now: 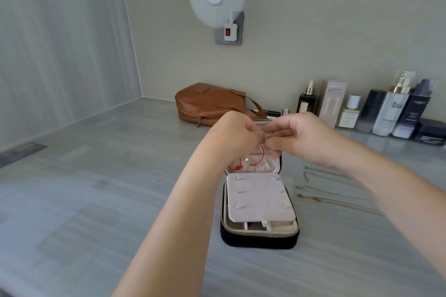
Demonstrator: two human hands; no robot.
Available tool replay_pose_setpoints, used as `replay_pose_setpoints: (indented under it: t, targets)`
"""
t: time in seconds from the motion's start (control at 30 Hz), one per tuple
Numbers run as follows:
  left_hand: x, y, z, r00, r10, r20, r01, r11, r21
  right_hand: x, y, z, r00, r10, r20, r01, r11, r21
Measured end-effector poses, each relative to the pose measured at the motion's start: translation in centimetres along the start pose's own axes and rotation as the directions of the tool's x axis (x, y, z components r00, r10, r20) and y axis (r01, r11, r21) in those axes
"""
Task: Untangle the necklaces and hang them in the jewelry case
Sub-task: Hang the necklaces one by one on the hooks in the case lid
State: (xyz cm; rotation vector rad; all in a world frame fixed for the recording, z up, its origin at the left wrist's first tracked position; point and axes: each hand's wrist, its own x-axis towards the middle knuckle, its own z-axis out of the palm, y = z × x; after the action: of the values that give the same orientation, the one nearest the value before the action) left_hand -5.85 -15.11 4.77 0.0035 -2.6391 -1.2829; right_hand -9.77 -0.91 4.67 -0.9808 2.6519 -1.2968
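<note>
Both hands, left (237, 132) and right (299, 138), pinching red cord (259, 160) tangle mid-frame, fingers closed tight, working above open case (259, 240). Hooks looking bare, nothing hanging yet. Chains (321, 190) waiting lower right on counter (96, 188). Guessing early stage, lots left.

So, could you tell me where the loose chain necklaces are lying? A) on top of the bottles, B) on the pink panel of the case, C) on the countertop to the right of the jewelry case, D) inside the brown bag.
C: the thin chain necklaces lie on the grey countertop, right of the open jewelry case.
</note>
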Motion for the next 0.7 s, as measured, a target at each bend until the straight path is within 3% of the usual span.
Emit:
replay_pose_setpoints:
  t: [0.1, 0.23, 0.3, 0.4, 0.43, 0.57, 0.7]
  targets:
    - [0.0, 0.0, 0.1, 1.000, -0.001, 0.002, 0.001, 1.000, -0.002, -0.3, -0.2, 0.0, 0.987, -0.092, -0.128, 0.056, 0.963, -0.262]
    - [-0.1, 0.0, -0.1, 1.000, 0.023, -0.009, -0.023, 1.000, -0.007, -0.4, -0.8, -0.2, 0.964, -0.224, -0.145, 0.131, 0.870, -0.476]
    - [0.1, -0.1, -0.4, 0.995, 0.042, -0.095, -0.045, 0.998, -0.032, 0.0, -0.7, -0.3, 0.962, -0.228, -0.152, 0.123, 0.855, -0.503]
    - [0.7, -0.4, -0.8, 0.939, 0.059, -0.339, -0.122, 0.978, -0.167, 0.7, -0.6, -0.2, 0.963, -0.219, -0.155, 0.102, 0.834, -0.542]
    - [0.9, -0.6, -0.9, 0.937, 0.046, -0.346, -0.109, 0.980, -0.164, 0.9, -0.7, -0.2, 0.963, -0.218, -0.160, 0.096, 0.827, -0.553]
    - [1.3, -1.7, 0.0, 0.995, -0.079, -0.062, 0.076, 0.996, -0.049, 1.5, -1.2, 0.3, 0.957, -0.240, -0.165, 0.101, 0.805, -0.585]
    - [1.8, -2.6, 0.4, 0.991, -0.052, -0.120, 0.053, 0.999, 0.009, 2.0, -1.4, 1.1, 0.951, -0.265, -0.161, 0.119, 0.792, -0.599]
